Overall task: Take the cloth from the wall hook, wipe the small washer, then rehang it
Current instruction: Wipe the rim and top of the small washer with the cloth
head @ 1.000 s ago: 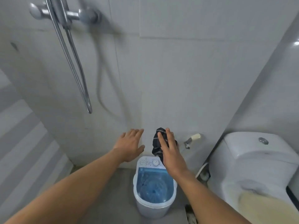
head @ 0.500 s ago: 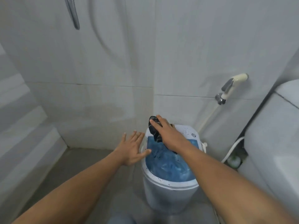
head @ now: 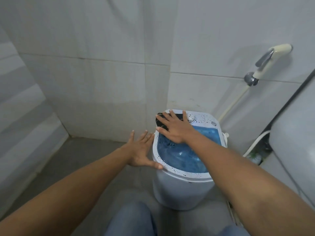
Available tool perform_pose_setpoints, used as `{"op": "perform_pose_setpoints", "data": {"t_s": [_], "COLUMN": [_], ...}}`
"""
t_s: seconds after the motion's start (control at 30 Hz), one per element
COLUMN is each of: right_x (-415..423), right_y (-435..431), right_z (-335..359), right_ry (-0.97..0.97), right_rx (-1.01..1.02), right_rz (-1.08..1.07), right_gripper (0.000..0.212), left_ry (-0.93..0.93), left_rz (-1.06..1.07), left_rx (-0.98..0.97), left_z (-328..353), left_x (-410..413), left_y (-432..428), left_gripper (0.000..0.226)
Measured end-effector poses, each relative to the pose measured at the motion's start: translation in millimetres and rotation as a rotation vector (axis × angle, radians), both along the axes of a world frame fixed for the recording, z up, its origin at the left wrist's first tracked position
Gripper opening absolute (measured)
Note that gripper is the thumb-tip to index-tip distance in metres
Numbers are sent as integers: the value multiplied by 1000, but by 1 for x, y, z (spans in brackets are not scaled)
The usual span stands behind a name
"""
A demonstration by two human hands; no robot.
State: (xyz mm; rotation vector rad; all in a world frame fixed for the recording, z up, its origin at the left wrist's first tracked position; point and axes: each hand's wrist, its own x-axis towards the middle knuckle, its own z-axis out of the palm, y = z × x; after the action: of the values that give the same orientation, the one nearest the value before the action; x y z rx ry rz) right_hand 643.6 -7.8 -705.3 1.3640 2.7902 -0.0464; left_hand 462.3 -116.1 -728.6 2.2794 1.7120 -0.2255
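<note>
The small washer is a white tub with a see-through blue lid, standing on the floor against the tiled wall. My right hand lies flat on its top at the back left, fingers spread, pressing a dark cloth onto the lid and rim. Most of the cloth is hidden under the hand. My left hand is open with fingers apart, its thumb touching the washer's left rim. No wall hook shows in this view.
A bidet sprayer hangs on the wall to the right, its hose running down behind the washer. The toilet tank fills the right edge. Grey floor lies to the left. My knees in jeans show at the bottom.
The view dropped and closed in on the washer. My right hand brought the cloth down from the air and flattened it on the lid. My left hand came to the washer's left rim.
</note>
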Motion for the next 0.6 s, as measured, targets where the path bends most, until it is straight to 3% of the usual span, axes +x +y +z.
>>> {"op": "perform_pose_setpoints", "data": {"t_s": [0.23,0.6], "right_x": [-3,-11], "right_y": [4,26], "right_z": [4,4], "right_ry": [-34,-12], "right_rx": [-55,-8], "right_rz": [-17,-194], "right_gripper": [68,91], "left_ry": [134,292], "left_rz": [-82,-75], "left_rx": [59,132], "left_z": [-7,-13], "left_x": [-3,8], "left_y": [1,-3], "left_gripper": [155,164]}}
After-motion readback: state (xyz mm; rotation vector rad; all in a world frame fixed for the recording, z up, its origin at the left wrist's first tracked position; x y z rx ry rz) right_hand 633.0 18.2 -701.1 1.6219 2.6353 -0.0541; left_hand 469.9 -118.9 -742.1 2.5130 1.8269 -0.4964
